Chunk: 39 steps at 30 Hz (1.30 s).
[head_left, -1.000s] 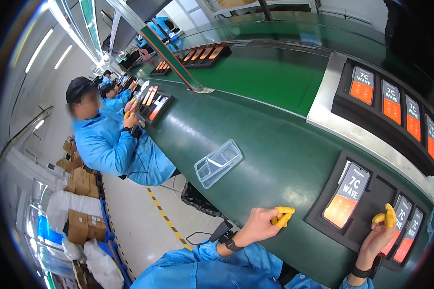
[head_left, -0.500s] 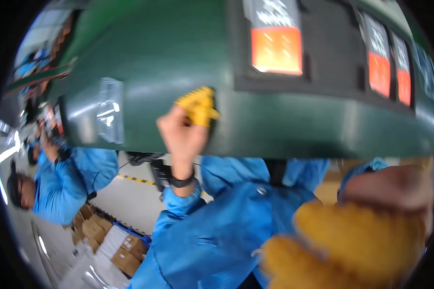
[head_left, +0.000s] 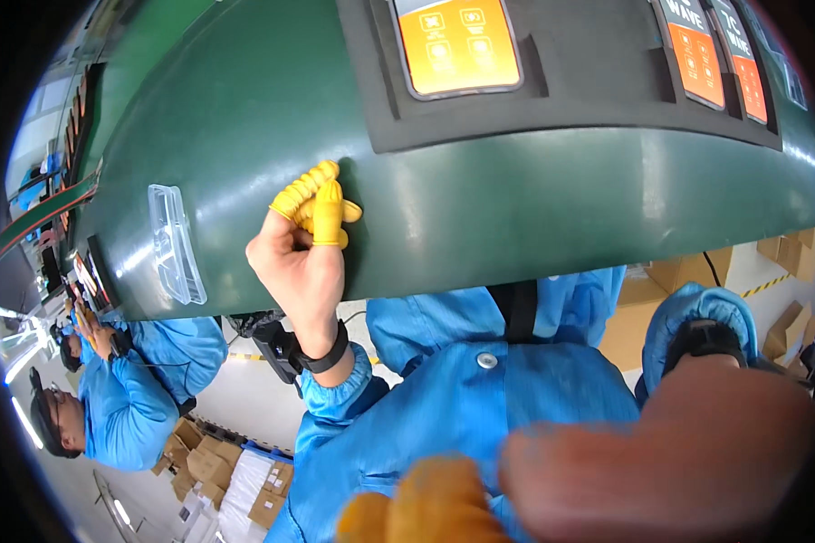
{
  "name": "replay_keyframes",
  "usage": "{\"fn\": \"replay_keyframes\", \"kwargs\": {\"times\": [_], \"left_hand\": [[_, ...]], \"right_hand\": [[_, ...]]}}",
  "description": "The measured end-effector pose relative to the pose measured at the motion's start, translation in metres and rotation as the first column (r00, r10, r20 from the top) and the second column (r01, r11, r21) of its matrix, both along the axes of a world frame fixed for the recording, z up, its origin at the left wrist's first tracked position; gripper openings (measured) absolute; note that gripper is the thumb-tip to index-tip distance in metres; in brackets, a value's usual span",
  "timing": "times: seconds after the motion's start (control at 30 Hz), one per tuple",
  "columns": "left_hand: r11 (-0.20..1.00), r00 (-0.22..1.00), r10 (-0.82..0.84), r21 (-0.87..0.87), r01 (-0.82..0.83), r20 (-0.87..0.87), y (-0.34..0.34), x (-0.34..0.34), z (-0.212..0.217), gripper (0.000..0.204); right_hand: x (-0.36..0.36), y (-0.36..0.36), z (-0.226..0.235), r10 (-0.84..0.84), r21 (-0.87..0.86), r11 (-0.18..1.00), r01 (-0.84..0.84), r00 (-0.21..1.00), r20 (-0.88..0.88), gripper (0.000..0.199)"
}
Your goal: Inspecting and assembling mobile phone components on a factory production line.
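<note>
Here's the nearest phone (head_left: 462,50), bright orange screen, pale icons, lying in the black tray (head_left: 607,86); left hand (head_left: 303,253) near, capped fingertips together; right hand (head_left: 616,462) blurred, grip I can't tell.

Printed marks before me: outlined icons (head_left: 439,52) on the orange part of the left phone (head_left: 462,72); white capital lettering (head_left: 685,26) above orange icon panels on the middle phone (head_left: 695,63) and right phone (head_left: 745,77). Captions under the icons are too small to read.
</note>
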<state>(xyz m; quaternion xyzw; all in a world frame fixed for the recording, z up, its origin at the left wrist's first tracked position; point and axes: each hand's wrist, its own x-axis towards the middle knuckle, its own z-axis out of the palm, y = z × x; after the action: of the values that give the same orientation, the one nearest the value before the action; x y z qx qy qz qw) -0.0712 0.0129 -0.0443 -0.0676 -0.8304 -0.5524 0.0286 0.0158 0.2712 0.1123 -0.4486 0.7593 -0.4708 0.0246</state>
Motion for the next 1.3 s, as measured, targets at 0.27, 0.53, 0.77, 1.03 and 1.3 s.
{"fn": "replay_keyframes", "kwargs": {"times": [0.27, 0.53, 0.77, 1.03, 1.3], "left_hand": [[0.999, 0.999, 0.028, 0.024, -0.029, 0.044, -0.008, -0.003, 0.012, 0.019], [0.999, 0.999, -0.053, -0.008, 0.053, -0.013, 0.000, -0.007, 0.000, 0.018], [0.998, 0.999, 0.000, -0.056, 0.002, 0.038, -0.016, -0.003, 0.000, 0.021], [0.995, 1.000, 0.012, -0.095, -0.009, 0.026, -0.013, -0.003, 0.005, 0.020], [1.000, 1.000, -0.018, -0.013, 0.018, 0.023, -0.005, -0.005, 0.007, 0.019]], "right_hand": [[-0.016, -0.041, -0.005, 0.015, -0.026, 1.000, -0.014, 0.999, 0.032, 0.013], [0.002, 0.015, 0.010, 0.043, 0.103, 0.994, -0.048, 0.997, 0.057, 0.015], [-0.020, -0.008, -0.003, 0.116, 0.009, 0.993, -0.116, 0.992, 0.053, 0.017], [-0.029, -0.012, -0.010, 0.172, -0.033, 0.985, -0.171, 0.984, 0.045, 0.019], [-0.034, 0.029, -0.002, 0.191, 0.031, 0.981, -0.194, 0.979, 0.077, 0.022]]}}
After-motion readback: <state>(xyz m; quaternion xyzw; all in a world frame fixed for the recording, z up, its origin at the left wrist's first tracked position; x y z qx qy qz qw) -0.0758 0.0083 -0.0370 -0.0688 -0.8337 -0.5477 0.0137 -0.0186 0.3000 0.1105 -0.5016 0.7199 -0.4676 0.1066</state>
